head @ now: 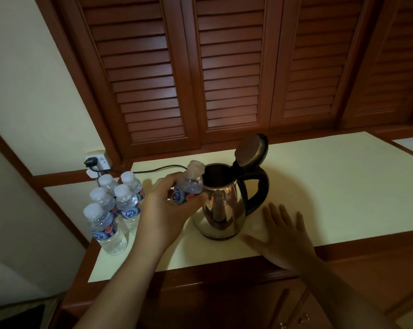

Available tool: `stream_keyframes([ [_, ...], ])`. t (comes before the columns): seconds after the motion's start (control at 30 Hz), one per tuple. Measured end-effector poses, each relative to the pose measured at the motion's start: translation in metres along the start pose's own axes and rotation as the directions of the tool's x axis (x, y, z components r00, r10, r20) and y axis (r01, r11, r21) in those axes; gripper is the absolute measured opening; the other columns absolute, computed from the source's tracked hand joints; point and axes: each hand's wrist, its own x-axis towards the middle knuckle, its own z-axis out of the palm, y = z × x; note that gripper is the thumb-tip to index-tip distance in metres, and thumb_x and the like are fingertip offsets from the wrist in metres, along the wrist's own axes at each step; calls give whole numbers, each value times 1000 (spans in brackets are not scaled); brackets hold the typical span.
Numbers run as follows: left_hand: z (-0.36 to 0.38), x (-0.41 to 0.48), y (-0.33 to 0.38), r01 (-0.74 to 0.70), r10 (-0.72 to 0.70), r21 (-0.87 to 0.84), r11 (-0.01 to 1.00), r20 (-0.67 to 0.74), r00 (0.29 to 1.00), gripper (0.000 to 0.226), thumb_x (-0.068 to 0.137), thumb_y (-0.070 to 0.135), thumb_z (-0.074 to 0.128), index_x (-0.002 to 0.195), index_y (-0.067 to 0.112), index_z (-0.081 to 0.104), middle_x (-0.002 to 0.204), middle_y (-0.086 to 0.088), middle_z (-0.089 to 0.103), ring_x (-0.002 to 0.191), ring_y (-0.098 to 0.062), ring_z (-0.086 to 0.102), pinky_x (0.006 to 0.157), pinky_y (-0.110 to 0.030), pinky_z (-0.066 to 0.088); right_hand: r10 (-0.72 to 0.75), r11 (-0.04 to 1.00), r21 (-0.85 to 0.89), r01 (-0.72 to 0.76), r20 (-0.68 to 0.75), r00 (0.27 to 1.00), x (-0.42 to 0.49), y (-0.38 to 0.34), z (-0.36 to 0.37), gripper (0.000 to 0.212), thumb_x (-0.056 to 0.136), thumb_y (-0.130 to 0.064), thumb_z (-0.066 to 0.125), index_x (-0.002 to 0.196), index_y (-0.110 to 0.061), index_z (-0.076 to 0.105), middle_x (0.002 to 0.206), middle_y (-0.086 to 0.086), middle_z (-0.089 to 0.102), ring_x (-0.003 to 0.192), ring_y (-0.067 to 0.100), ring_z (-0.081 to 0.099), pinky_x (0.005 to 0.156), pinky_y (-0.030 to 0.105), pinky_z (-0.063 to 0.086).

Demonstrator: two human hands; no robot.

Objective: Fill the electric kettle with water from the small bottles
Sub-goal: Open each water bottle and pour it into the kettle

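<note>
Centre of bench (331,181): steel electric kettle (220,205), upright, mouth uncovered. Lid (250,150) tipped up and back at 1 o'clock of the mouth, black handle (260,193) at 3 o'clock.

Left grip (167,205) at 9 o'clock of the kettle, wrapped round a small bottle (188,186) at its blue label, fingers over the top, thumb underneath and close to the kettle wall; contact there not clear. Bottle tilted, jutting out of the grip toward 1 o'clock, neck end just beside the kettle rim at 10 o'clock of the mouth. Cap on or off: cannot tell. Water flowing or not: cannot tell.

Right grip (286,236) at 4 o'clock of the kettle, wide and flat, fingers spread toward 12 o'clock, holding nothing, near the kettle base but apart from it.

Further out at 9 o'clock, beyond the left wrist: five capped bottles (115,205) standing in a tight cluster near the bench edge.

At 10 o'clock: wall socket (94,162) with a black plug in it, black cord (158,168) trailing across the bench toward the kettle, passing behind the held bottle.

At 12 o'clock, behind the bench: brown louvred doors (224,67).
</note>
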Motion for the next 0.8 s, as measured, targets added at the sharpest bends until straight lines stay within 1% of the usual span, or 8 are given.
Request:
stream_keyframes([
  [0.07, -5, 12, 2, -36, 35, 89, 995, 20, 999, 24, 79, 29, 89, 94, 36, 71, 91, 8, 75, 83, -9, 70, 74, -38, 59, 1, 1000, -6, -1, -1, 1000, 0, 0, 0, 117, 71, -99, 2, 159, -24, -15, 165, -2, -24, 151, 20, -25, 121, 58, -11],
  [0.17, -12, 28, 9, -49, 29, 247, 968, 81, 996, 24, 78, 35, 89, 93, 35, 70, 91, 7, 72, 84, -12, 67, 75, -43, 58, -1, 1000, -18, 0, -14, 1000, 1, 0, 2, 117, 71, -99, 1, 159, -24, -14, 166, -2, -22, 152, 20, -23, 121, 58, -10],
  [0.3, -16, 44, 13, -80, 12, 402, 912, 170, 985, 26, 76, 39, 89, 94, 27, 74, 87, 9, 70, 77, -6, 63, 68, -34, 54, -2, 1000, -27, 1, -21, 1000, 1, 0, 4, 117, 70, -99, 0, 159, -24, -14, 166, -2, -22, 152, 20, -23, 122, 57, -10],
  [0.47, -15, 60, 19, -169, 21, 639, 750, 233, 972, 36, 74, 52, 88, 97, 32, 71, 97, 4, 64, 85, -20, 62, 66, -33, 49, -1, 999, -45, -1, -32, 999, 2, 0, 4, 117, 71, -99, 0, 160, -24, -11, 167, -2, -19, 153, 21, -21, 122, 57, -9],
  [0.57, -17, 61, 24, -202, 27, 711, 673, 249, 968, 45, 76, 53, 85, 111, 29, 69, 106, 3, 56, 95, -24, 61, 76, -37, 53, -3, 999, -48, 2, -39, 999, 1, 0, 4, 117, 71, -99, 0, 160, -24, -10, 168, -2, -17, 153, 21, -19, 122, 57, -7],
  [0.63, -18, 63, 28, -247, 39, 769, 590, 278, 960, 53, 79, 53, 82, 124, 29, 66, 112, 2, 53, 102, -26, 61, 85, -42, 54, -7, 999, -41, 5, -51, 999, 2, 0, 5, 116, 72, -99, 1, 160, -24, -9, 168, -1, -16, 153, 21, -19, 122, 57, -7],
  [0.73, -20, 67, 32, -316, 58, 823, 472, 329, 943, 58, 82, 51, 80, 134, 34, 60, 121, 2, 53, 110, -25, 60, 92, -44, 47, -10, 999, -36, 8, -50, 999, 2, 1, 5, 116, 71, -99, 1, 160, -24, -9, 168, -2, -17, 153, 21, -20, 122, 57, -8],
  [0.8, -21, 70, 33, -339, 85, 840, 424, 336, 938, 57, 84, 44, 80, 136, 35, 59, 125, 2, 53, 113, -25, 58, 93, -45, 43, -4, 999, -38, 2, -47, 999, 1, 1, 6, 117, 71, -99, 0, 160, -24, -10, 168, -2, -17, 153, 20, -20, 122, 57, -8],
])
